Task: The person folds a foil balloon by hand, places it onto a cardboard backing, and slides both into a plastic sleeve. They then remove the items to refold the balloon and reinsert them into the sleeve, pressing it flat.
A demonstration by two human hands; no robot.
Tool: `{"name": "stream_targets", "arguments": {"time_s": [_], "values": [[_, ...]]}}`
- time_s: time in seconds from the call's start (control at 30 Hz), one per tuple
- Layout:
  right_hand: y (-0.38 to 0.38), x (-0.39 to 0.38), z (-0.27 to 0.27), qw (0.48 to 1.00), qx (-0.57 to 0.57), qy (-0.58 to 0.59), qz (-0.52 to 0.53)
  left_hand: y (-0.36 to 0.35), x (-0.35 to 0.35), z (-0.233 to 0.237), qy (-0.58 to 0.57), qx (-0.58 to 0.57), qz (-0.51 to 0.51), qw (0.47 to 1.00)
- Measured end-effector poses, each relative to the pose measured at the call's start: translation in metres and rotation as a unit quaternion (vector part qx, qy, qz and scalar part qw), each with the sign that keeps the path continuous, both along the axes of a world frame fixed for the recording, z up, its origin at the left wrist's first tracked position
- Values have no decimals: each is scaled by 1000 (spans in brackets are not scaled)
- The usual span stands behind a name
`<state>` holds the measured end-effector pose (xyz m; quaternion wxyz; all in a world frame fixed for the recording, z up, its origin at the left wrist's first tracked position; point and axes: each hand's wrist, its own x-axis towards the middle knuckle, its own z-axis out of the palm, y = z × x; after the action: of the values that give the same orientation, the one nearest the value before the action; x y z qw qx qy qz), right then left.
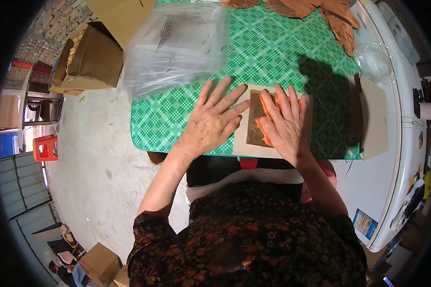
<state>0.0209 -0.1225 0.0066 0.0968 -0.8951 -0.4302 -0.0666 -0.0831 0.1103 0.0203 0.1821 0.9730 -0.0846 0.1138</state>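
Observation:
My right hand (pixel 288 122) lies flat with fingers extended on an orange cloth-like piece (pixel 262 125), pressing it against a shiny brown rectangular sheet (pixel 255 136). Much of the orange piece is hidden under the palm. Beneath the brown sheet is a pale cardboard sheet (pixel 240 141) at the table's near edge. My left hand (pixel 210 122) is spread, palm down, just left of the cardboard. Its fingertips reach the cardboard's upper left, and one comes near the brown sheet's edge. It holds nothing.
A stack of clear plastic bags (pixel 177 43) sits on the green checked tablecloth (pixel 268 52). Wrinkled brown pieces (pixel 337 21) lie at the far edge. At right are another pale board (pixel 374 115), a dark brown strip (pixel 356 112) and a white fridge (pixel 409 138). An open carton (pixel 93 60) stands left.

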Motion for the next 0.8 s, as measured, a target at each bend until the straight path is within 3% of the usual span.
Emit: {"name": "stream_targets", "arguments": {"time_s": [0.47,0.8], "values": [[3,-2,5,999,-16,-31,10,7,6,11,19,17,-89,996],[3,-3,6,999,-16,-33,13,21,21,11,24,-33,-165,985]]}}
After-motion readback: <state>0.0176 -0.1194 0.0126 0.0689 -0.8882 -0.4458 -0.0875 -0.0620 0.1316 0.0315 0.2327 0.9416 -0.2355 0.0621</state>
